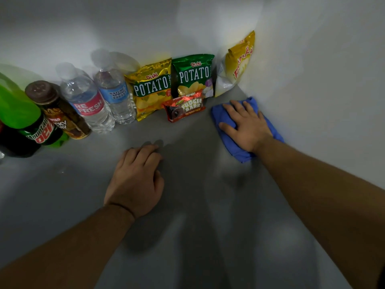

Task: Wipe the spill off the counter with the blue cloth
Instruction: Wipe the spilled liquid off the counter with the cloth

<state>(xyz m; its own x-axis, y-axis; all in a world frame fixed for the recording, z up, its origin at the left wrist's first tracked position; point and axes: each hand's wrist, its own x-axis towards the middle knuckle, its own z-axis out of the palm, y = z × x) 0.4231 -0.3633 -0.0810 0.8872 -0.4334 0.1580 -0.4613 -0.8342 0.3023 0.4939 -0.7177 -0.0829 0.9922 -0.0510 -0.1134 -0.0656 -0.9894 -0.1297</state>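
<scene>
Single view, head-worn, wide-angle. Looks forward and steeply down onto the desk (62, 205) from close above. Left forearm (62, 247) and right forearm (323, 195) enter from the bottom corners. Faces the wall corner (220, 28) at the desk's far right.

— How does the left hand (136, 180) lie?
— Low and near the middle, palm down, fingers close together and a little bent, tips pointing away. The left forearm (73, 243) is bare and comes in from the lower left. A thin dark band (123, 207) circles the wrist.
— And the right hand (246, 127)?
— It reaches farther out, to the right side, palm down, fingers straight and spread, thumb out to the left. The right forearm (312, 184) is bare too, stretched in from the lower right.
</scene>
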